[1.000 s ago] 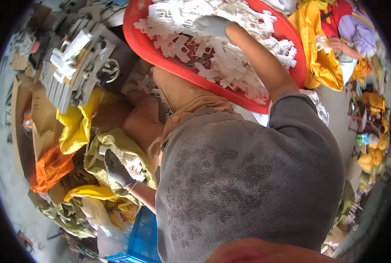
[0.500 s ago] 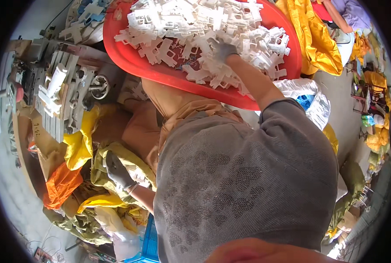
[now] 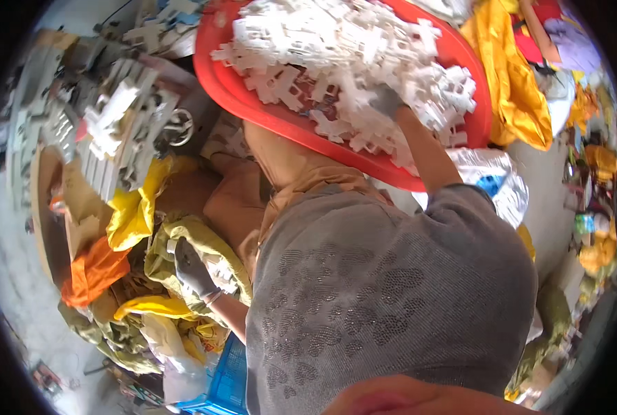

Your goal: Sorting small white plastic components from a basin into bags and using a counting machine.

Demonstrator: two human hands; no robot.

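In a red oval tub [image 3: 243, 111] at the top lies a heap of white plastic pistol-shaped pieces [image 3: 288, 83]. My right hand [image 3: 388, 102], in a grey glove, rests at the near right part of the heap; its fingers are smeared and merge with the pieces. Low on the left, my left hand [image 3: 194, 270], also gloved, hangs over an olive woven sack [image 3: 160, 259] with white pieces inside. Its fingers are drawn together, and a small pale bit shows at the fingertips, too small to name.
A machine bed with a handwheel [image 3: 178, 127] stands at the left, a white part [image 3: 111, 114] on it. Yellow cloth [image 3: 139, 207], an orange bag [image 3: 95, 273] and a blue crate [image 3: 229, 377] lie nearby. Beyond the tub's right side are a yellow sack [image 3: 505, 76] and another person's arm [image 3: 540, 31].
The whole view has shifted, so the tub sits further right and lower. My right hand stays at the heap, now blurred. My left hand remains over the sack.
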